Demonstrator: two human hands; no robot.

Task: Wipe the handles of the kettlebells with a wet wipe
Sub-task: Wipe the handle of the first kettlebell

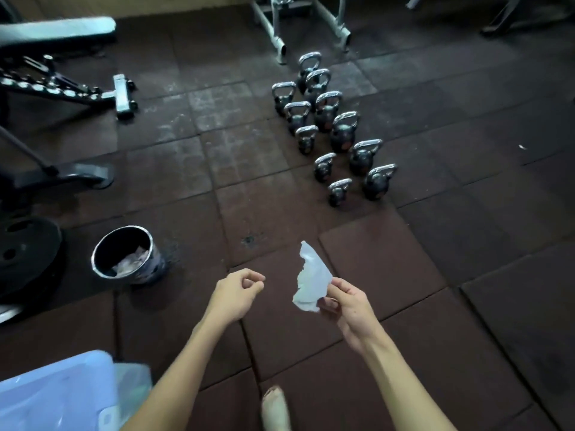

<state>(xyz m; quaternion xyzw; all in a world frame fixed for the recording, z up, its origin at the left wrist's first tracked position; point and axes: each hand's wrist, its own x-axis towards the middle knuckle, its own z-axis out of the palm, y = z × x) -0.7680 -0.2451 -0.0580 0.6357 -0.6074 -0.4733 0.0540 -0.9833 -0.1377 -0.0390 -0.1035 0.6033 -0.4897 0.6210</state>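
Several black kettlebells [339, 141] with shiny chrome handles stand in two slanted rows on the dark rubber floor, ahead and a little right of me. A pale crumpled wet wipe [311, 279] hangs pinched between the thumb and fingers of my right hand [348, 303], held up above the floor well short of the nearest kettlebell [338, 192]. My left hand [238, 290] hovers just left of the wipe, its fingers curled closed with nothing in them.
A small round metal bin [129, 255] with used wipes inside stands on the floor to my left. Weight plates [25, 253] and a bench frame [59, 85] fill the left side. A light blue plastic container [59, 396] sits at bottom left. White rack legs [277, 35] stand behind the kettlebells.
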